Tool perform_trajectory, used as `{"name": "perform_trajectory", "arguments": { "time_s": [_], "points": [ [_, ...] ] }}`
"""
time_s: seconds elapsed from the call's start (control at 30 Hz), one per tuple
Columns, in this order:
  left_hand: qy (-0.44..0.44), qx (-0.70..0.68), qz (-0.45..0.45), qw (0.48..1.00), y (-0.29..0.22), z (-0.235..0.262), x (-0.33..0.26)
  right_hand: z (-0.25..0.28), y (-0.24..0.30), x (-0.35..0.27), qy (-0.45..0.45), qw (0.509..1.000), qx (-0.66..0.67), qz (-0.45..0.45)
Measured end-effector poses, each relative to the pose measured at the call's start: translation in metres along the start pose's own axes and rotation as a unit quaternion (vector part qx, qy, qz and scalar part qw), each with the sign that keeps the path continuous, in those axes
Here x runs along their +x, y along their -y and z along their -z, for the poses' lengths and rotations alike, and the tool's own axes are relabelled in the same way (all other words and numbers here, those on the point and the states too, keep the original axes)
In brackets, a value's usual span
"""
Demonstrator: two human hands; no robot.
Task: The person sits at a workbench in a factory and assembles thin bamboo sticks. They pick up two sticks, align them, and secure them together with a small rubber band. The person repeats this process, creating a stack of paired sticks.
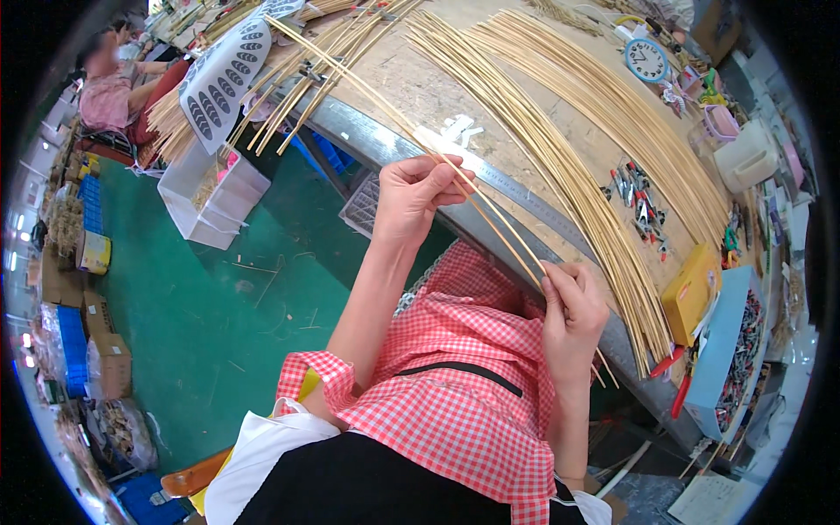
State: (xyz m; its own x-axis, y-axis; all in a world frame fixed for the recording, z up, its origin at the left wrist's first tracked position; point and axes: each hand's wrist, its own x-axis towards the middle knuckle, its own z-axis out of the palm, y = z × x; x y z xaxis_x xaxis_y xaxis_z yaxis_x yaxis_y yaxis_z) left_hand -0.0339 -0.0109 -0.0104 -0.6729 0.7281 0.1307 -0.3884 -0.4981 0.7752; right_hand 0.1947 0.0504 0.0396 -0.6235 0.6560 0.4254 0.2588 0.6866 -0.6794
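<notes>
Two long thin bamboo sticks (499, 221) run between my hands, close together and slanting from upper left to lower right. My left hand (416, 194) pinches them between thumb and fingers near the table's metal edge. My right hand (570, 315) pinches them lower down, and their ends stick out below it. Beyond my hands, a long bundle of bamboo sticks (542, 149) lies on the worktable (420, 79). A metal ruler (525, 197) lies along the table edge, with white paper strips (461, 131) near its far end.
A second stick bundle (612, 122) lies farther back. Small clips (640, 206), a round blue clock (646, 59), a yellow box (691, 293) and a light-blue box of clips (722, 350) are at the right. A white bin (214, 197) stands on the green floor; a person (114, 101) sits beyond.
</notes>
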Motion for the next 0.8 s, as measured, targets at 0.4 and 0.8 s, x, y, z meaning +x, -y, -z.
{"name": "perform_trajectory", "arguments": {
  "time_s": [0.4,0.8],
  "points": [
    [-0.013,0.014,-0.003,1.000,-0.0031,0.0012,0.0011,0.0009,0.0025,-0.0005,0.016,0.997,-0.070,0.032],
    [-0.004,0.023,-0.009,1.000,0.0003,0.0034,0.0017,0.0068,0.0054,0.0023,0.101,0.990,-0.100,0.018]
  ]
}}
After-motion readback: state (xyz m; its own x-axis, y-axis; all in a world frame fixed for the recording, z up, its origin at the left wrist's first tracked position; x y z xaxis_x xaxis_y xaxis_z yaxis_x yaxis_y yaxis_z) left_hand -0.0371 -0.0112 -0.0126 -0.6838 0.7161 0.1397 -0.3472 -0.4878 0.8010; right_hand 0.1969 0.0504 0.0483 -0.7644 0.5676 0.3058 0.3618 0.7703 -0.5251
